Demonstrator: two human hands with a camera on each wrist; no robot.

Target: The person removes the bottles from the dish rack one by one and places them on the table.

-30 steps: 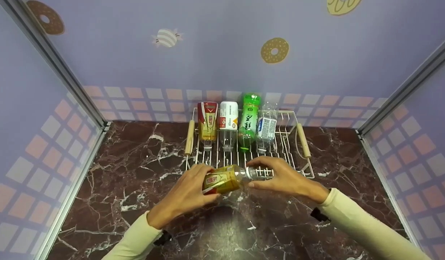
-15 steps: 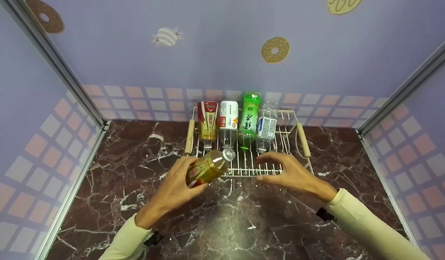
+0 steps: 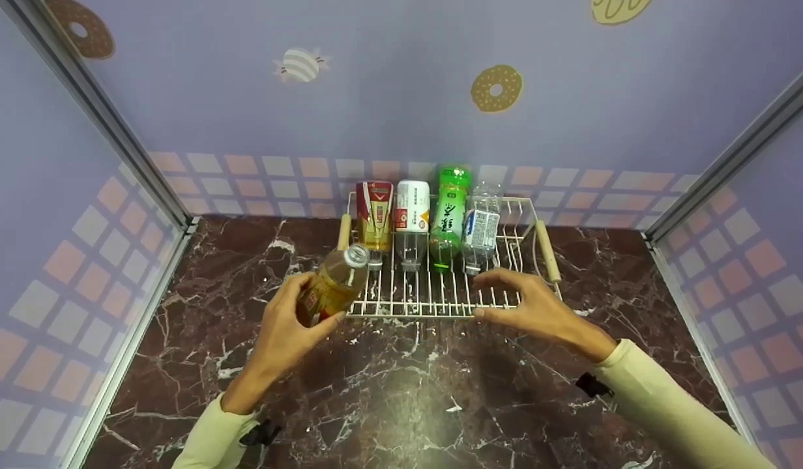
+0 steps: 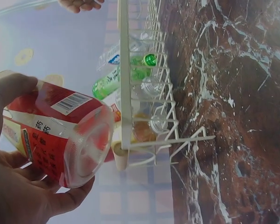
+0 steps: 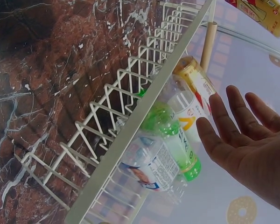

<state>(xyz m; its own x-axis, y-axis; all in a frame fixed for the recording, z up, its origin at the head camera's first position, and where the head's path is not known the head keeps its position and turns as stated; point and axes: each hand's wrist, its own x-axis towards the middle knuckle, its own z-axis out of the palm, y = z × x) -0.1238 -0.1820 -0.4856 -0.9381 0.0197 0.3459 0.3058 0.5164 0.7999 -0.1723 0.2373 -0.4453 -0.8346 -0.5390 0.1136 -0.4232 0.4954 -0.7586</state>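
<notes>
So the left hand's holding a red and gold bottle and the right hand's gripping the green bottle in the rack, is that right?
Not quite: the right hand isn't gripping the green bottle. The right wrist view shows it holding nothing. The green bottle is in the rack, and the left hand does hold a red and gold bottle.

Red-gold bottle (image 3: 331, 292); cream rack (image 4: 125, 93); veined brown tabletop (image 3: 401, 404)

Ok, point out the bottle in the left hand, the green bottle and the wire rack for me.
Held bottle (image 4: 60, 130): left wrist view, middle of its label.
Green bottle (image 3: 449, 216): head view, on its label.
Wire rack (image 5: 131, 128): right wrist view, on its flat rail.
</notes>
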